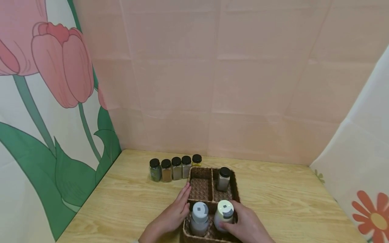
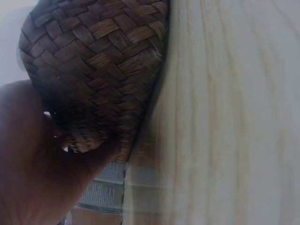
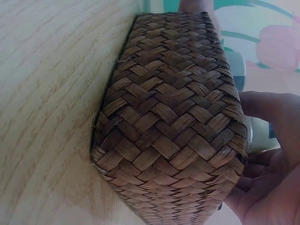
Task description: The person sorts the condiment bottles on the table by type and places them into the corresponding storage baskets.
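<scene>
My right hand (image 1: 247, 222) holds a white-lidded bottle (image 1: 225, 210) between thumb and fingers, inside the front part of a woven brown basket (image 1: 235, 182). A second white-lidded bottle (image 1: 199, 216) stands to its left in the same part. Along the basket's left wall lies my left hand (image 1: 173, 212), its fingers extended against the side. The left wrist view shows fingers (image 2: 105, 152) touching the weave. At the back right compartment stands a black-lidded spice jar (image 1: 223, 180). In the right wrist view, the basket wall hides most of the held bottle.
Several black-lidded spice jars (image 1: 176, 170) stand in a row behind and left of the basket, on a light wooden table (image 1: 288, 202). The back left compartment (image 1: 200, 189) shows its woven floor. A pink cloth (image 1: 212, 84) hangs behind, with flower-printed cloths at both sides.
</scene>
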`<state>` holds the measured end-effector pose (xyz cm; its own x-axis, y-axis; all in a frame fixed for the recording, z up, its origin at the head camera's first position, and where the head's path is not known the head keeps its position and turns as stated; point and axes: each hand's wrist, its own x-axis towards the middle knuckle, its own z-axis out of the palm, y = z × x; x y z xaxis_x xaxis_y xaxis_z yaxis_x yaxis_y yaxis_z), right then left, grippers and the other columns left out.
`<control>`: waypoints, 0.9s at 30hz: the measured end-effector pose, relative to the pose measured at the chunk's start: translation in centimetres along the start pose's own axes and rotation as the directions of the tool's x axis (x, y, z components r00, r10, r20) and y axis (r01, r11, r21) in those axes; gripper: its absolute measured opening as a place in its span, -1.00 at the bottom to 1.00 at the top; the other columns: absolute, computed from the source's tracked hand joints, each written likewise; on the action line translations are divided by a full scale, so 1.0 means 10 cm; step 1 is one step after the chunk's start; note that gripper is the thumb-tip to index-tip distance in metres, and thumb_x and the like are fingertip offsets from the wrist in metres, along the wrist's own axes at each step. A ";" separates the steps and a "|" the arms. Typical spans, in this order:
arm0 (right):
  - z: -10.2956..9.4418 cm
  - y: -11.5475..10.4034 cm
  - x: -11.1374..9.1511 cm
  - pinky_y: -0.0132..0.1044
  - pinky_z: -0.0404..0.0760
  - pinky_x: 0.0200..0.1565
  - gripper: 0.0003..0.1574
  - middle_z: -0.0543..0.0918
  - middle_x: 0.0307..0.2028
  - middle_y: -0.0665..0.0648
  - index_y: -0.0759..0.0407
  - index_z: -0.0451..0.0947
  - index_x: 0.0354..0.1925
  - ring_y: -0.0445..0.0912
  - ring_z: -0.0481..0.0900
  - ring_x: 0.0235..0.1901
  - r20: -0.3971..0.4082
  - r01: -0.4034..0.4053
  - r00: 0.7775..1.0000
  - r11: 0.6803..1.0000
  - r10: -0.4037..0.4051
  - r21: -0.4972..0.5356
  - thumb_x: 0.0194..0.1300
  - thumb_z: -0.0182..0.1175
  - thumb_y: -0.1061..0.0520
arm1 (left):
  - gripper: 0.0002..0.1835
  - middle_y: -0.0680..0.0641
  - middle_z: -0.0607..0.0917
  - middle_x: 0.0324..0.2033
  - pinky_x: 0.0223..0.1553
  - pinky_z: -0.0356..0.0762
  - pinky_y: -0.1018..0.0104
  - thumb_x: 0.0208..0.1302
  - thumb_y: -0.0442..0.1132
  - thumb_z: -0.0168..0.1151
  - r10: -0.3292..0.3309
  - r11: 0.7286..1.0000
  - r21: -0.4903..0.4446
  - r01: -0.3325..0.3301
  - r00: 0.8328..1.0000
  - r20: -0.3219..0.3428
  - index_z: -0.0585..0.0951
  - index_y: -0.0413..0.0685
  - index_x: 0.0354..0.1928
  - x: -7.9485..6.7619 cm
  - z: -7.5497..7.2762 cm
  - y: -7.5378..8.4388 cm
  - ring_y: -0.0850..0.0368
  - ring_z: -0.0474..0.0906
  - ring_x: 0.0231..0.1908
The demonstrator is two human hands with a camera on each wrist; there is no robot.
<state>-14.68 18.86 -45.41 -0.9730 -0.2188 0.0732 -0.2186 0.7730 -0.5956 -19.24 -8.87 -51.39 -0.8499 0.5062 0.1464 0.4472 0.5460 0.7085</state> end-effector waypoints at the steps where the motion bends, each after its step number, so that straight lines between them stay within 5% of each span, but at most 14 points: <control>1: 0.00 0.00 0.00 -0.15 0.65 -0.18 -0.24 0.70 -0.19 -0.11 0.01 0.62 0.01 -0.13 0.65 -0.18 0.000 0.003 1.000 1.000 -0.003 -0.006 -0.13 0.63 -0.21 | -0.35 -0.09 -0.19 0.62 0.45 0.16 -0.13 0.66 -0.06 -0.30 -0.001 1.000 0.000 0.001 1.000 0.001 -0.11 -0.05 0.63 0.00 0.00 0.00 -0.13 0.02 0.54; 27: 0.07 0.06 0.00 -0.16 0.66 -0.17 -0.36 0.69 -0.21 -0.16 -0.10 0.67 -0.08 -0.14 0.67 -0.19 0.003 0.094 0.996 0.992 -0.094 -0.083 -0.13 0.62 -0.25 | -0.35 -0.09 -0.21 0.62 0.45 0.13 -0.14 0.66 -0.04 -0.30 -0.005 1.000 0.001 0.005 1.000 -0.001 -0.12 -0.05 0.63 0.00 0.00 0.00 -0.12 0.00 0.54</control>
<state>-14.77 18.90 -46.38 -0.9479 -0.2923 0.1267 -0.3145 0.7958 -0.5175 -19.24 -8.85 -51.41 -0.8523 0.5029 0.1436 0.4434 0.5492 0.7084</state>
